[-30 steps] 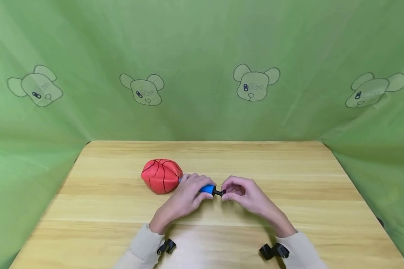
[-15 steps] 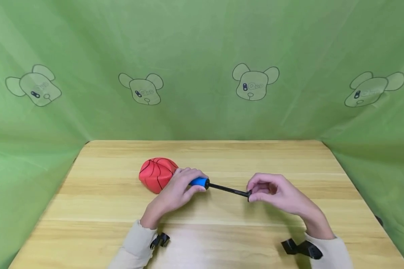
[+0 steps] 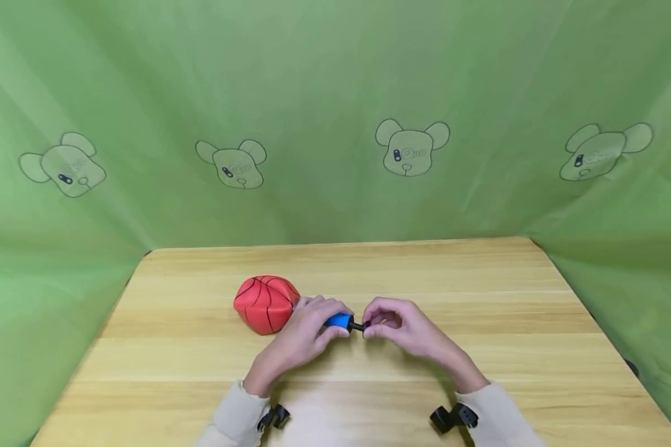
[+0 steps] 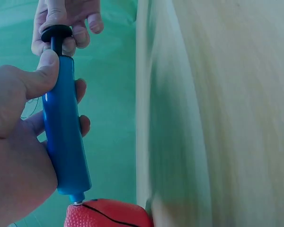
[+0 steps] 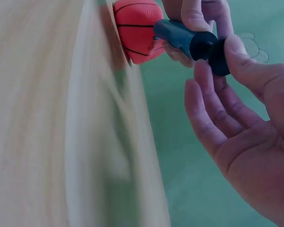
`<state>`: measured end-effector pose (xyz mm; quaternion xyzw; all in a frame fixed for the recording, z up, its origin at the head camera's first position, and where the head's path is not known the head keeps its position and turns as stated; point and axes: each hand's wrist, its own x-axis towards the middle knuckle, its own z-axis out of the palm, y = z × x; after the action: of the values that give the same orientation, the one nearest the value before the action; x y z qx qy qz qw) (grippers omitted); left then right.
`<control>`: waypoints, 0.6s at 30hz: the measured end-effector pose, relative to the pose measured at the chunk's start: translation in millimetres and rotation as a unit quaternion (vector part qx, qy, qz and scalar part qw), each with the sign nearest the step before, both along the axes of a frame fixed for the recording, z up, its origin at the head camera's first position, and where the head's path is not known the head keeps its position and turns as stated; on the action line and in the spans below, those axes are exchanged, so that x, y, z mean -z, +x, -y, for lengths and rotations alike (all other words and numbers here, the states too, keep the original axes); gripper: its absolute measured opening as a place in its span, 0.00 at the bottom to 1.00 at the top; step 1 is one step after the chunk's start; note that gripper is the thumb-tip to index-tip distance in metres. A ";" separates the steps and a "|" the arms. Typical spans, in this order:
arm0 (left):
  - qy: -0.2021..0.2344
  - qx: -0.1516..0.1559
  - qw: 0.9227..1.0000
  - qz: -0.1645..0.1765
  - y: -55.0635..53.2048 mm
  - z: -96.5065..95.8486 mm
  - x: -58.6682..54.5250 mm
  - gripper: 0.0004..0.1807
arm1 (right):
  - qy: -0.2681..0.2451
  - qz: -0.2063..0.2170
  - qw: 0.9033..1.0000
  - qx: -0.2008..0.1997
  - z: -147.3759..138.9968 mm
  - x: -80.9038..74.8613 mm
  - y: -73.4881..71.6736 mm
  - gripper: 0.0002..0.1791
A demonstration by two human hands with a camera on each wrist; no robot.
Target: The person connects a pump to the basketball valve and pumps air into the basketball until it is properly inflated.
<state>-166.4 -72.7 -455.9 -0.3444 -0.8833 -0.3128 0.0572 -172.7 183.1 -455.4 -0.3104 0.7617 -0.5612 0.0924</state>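
A dented red basketball (image 3: 266, 305) with black lines rests on the table, left of both hands. My left hand (image 3: 307, 329) grips the blue barrel of a hand pump (image 4: 66, 127), fingers wrapped round it. The pump's nozzle end meets the ball, as the left wrist view shows. With thumb and fingers, my right hand (image 3: 405, 326) pinches the black plunger handle (image 5: 219, 57). Only a short length of the black rod shows between handle and barrel. In the head view the left hand hides most of the barrel.
A light wooden table (image 3: 481, 279) lies under the hands. Green cloth (image 3: 324, 205) with printed bear heads hangs behind it and at both sides. Each sleeve carries a small black wrist camera (image 3: 453, 419).
Half a second ago the right hand had drawn the plunger far out to the right. Now it is pushed back in near the barrel. The left hand keeps its grip; the head view shifted slightly.
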 end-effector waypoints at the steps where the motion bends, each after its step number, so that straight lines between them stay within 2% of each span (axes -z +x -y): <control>1: -0.002 0.000 1.000 -0.001 1.2 -0.6 1.4 0.13 | 0.003 0.003 1.000 -0.002 0.6 0.8 0.4 0.07; 6: -0.013 0.007 1.000 -0.006 5.5 0.8 7.3 0.12 | 0.029 0.022 0.999 -0.026 -6.2 -2.3 5.4 0.07; 11: 0.002 0.004 1.000 0.003 5.4 7.3 3.8 0.14 | 0.023 0.035 0.998 -0.039 -34.7 -14.9 14.7 0.07; 15: 0.013 0.001 1.000 0.014 4.1 12.0 -0.1 0.14 | -0.011 0.016 0.998 -0.062 -57.5 -20.4 20.9 0.07; 18: 0.021 -0.010 1.000 0.018 3.4 11.2 -2.2 0.14 | -0.017 -0.002 0.998 -0.063 -61.2 -22.0 17.9 0.08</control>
<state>-163.0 -83.9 -453.8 -0.3283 -0.8810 -0.3367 0.0512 -154.9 244.3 -433.5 -0.3601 0.7313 -0.5666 0.1209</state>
